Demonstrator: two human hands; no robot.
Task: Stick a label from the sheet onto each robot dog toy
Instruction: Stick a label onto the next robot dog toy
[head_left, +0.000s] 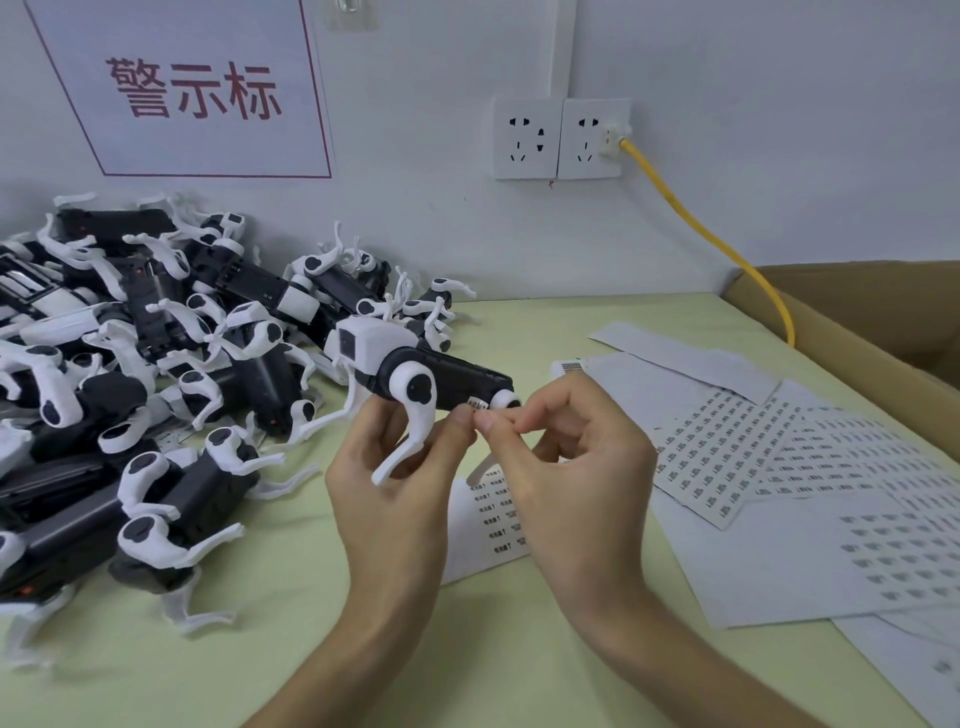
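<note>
toy dog (415, 374) black-white, held level | label (477, 404) on flank | sheets (727, 457) right

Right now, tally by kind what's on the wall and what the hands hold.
Wall sockets: 2
Sign: 1
Yellow cable: 1
Clear hook: 1
Robot dog toy in left hand: 1
Label at right hand fingertips: 1
Total: 7

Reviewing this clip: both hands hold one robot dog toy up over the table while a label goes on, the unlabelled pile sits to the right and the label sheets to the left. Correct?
Not quite. The head view shows the sides swapped: the pile of toys lies left, the label sheets right. Otherwise correct: the left hand and right hand hold one robot dog toy while a label goes on.
</note>
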